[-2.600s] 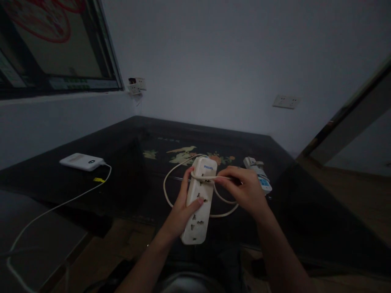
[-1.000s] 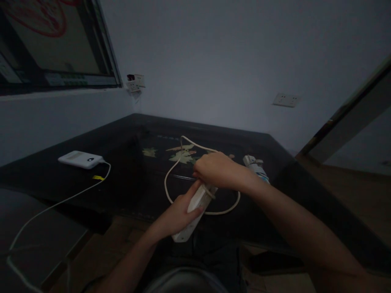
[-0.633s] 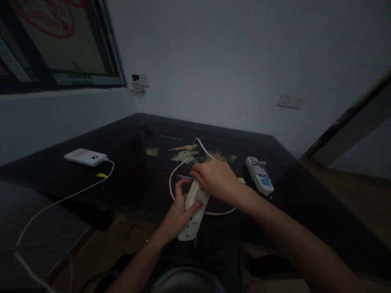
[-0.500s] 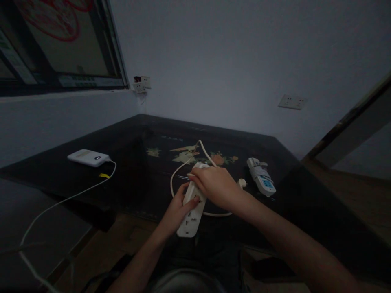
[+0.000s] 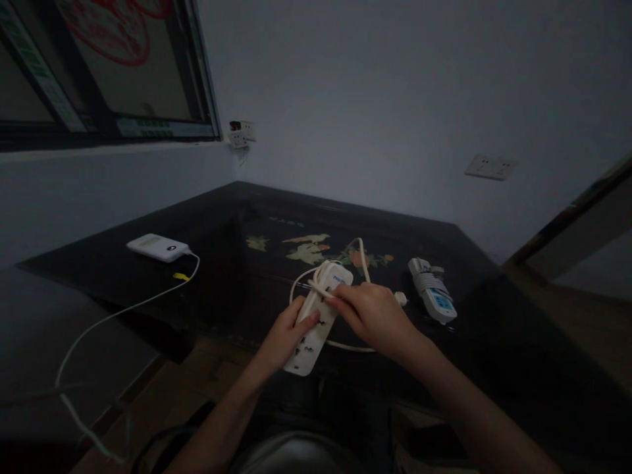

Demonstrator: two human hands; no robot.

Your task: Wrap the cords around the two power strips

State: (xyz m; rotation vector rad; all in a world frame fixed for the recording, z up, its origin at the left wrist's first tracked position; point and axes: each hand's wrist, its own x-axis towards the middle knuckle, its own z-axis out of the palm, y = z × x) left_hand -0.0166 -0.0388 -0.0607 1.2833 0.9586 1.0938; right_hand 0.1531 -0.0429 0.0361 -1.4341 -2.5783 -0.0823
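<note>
A white power strip [image 5: 313,343] is tilted over the table's near edge, its sockets facing up. My left hand [image 5: 289,332] is closed round its left side, thumb on the face near a socket. My right hand [image 5: 372,313] pinches the strip's white power cord [image 5: 322,289], which crosses the upper face. The rest of the cord loops over the tabletop, past my right hand. Its plug [image 5: 400,299] lies to the right of that hand.
On the black table [image 5: 222,263], a second power strip [image 5: 434,293] with its grey cord wound round it lies at right. A white power bank [image 5: 158,247] with a white cable [image 5: 116,313] lies at left. Wall sockets [image 5: 491,167] are behind.
My right hand has drawn the cord across the strip's face toward the right, uncovering its upper end. The cord's loop on the table has shifted. The view has turned slightly left.
</note>
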